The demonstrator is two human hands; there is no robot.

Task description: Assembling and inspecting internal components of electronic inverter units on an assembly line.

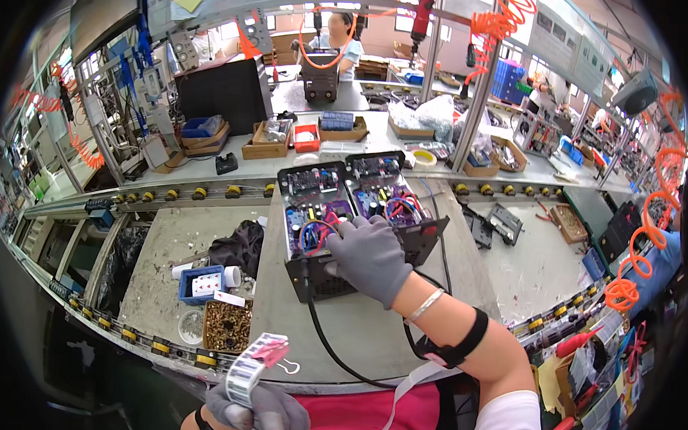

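Two open black housings (315, 284) with circuit boards (316, 214) and coloured wires lie side by side on a grey work surface (309, 331). My right hand (373, 255), in a grey glove, reaches over the front of the left unit. Its fingers are curled by the red and blue wires; what they pinch, if anything, is hidden. Low in the view my gloved left hand (260, 413) is closed on a curved strip of printed labels (245, 371). A wire-handled clip (284, 367) shows at the strip's upper end. Black cables (321, 339) trail from the units.
On the left stand a blue bin (197, 286), a box of brass-coloured screws (228, 325) and a dark cloth (238, 244). Parts boxes (267, 140) line the back shelf. An orange coiled hose (634, 274) hangs at right. Another person (341, 44) works opposite.
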